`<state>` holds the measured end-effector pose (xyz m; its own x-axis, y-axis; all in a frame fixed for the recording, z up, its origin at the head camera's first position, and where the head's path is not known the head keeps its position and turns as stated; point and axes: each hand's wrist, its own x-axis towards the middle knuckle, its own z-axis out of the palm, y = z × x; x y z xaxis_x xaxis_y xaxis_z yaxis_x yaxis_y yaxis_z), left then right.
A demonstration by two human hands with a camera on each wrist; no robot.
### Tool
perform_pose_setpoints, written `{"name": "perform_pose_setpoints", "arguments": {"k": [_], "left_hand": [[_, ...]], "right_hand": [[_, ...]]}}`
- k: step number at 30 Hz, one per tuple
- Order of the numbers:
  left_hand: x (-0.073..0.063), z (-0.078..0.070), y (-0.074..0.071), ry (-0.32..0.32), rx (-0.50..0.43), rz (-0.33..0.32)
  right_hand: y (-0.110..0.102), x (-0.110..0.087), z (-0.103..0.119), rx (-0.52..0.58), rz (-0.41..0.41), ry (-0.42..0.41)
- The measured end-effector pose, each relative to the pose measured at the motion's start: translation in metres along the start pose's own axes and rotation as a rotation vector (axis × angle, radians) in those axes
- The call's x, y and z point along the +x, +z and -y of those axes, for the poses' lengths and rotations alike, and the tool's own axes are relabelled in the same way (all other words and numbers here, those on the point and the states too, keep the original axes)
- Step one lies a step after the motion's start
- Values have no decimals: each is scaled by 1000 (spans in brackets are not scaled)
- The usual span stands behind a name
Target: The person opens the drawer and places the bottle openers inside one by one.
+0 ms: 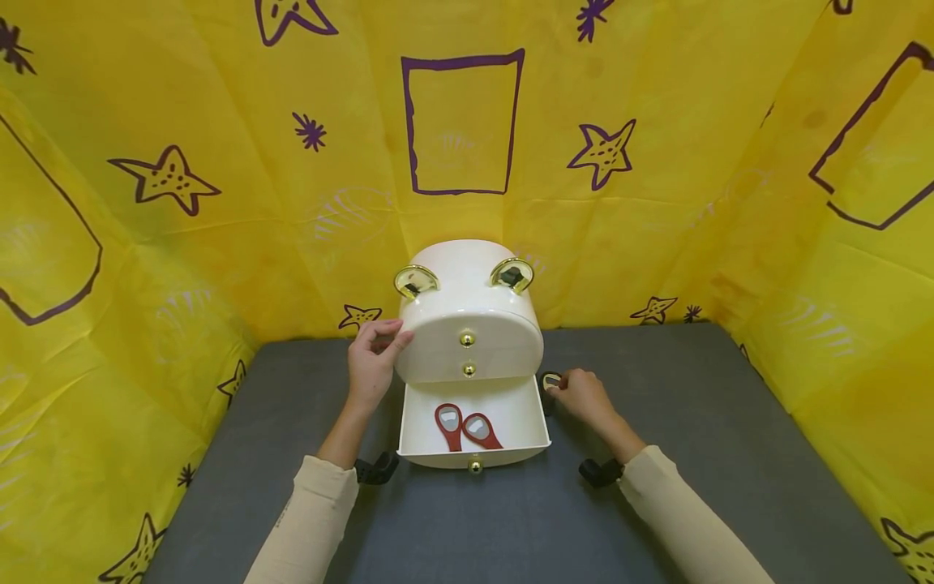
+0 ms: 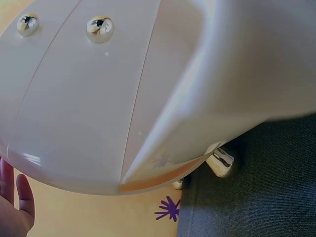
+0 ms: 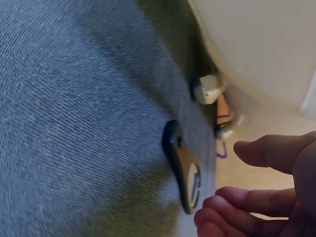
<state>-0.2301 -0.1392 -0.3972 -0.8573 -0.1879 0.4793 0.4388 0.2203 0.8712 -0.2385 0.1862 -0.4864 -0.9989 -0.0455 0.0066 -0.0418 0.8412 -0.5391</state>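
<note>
A white cabinet (image 1: 470, 332) with gold ear-shaped pieces on top stands on the table, its lowest drawer (image 1: 439, 461) pulled out. Two red teardrop-shaped items, the left one (image 1: 448, 420) and the right one (image 1: 481, 430), lie inside; each has a shiny grey oval. At the cabinet's left side, my left hand (image 1: 370, 365) touches the edge with thumb and fingertips. My right hand (image 1: 587, 397) is right of the drawer beside a black, flat, teardrop-shaped item (image 3: 178, 153) with a pale oval. In the right wrist view, thumb and fingers are parted with nothing between them.
Gold knobs, including the upper one (image 1: 467, 339), sit on the drawer fronts. Metallic feet (image 2: 220, 163) hold the cabinet off the dark grey table (image 1: 467, 527). Yellow patterned cloth (image 1: 328, 243) hangs behind and at both sides.
</note>
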Motion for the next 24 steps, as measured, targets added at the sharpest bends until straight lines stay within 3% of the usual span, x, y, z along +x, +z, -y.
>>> {"name": "perform_pose_setpoints", "arguments": {"k": [7,15,24], "left_hand": [[1,2,0,4,-11,-4],[1,2,0,-2,-16,2],[1,3,0,0,-18,-3]], "right_hand": [[10,5,2,-118,43,34],[19,7,8,-237,27,64],[22,7,4,-236,-4,71]]}}
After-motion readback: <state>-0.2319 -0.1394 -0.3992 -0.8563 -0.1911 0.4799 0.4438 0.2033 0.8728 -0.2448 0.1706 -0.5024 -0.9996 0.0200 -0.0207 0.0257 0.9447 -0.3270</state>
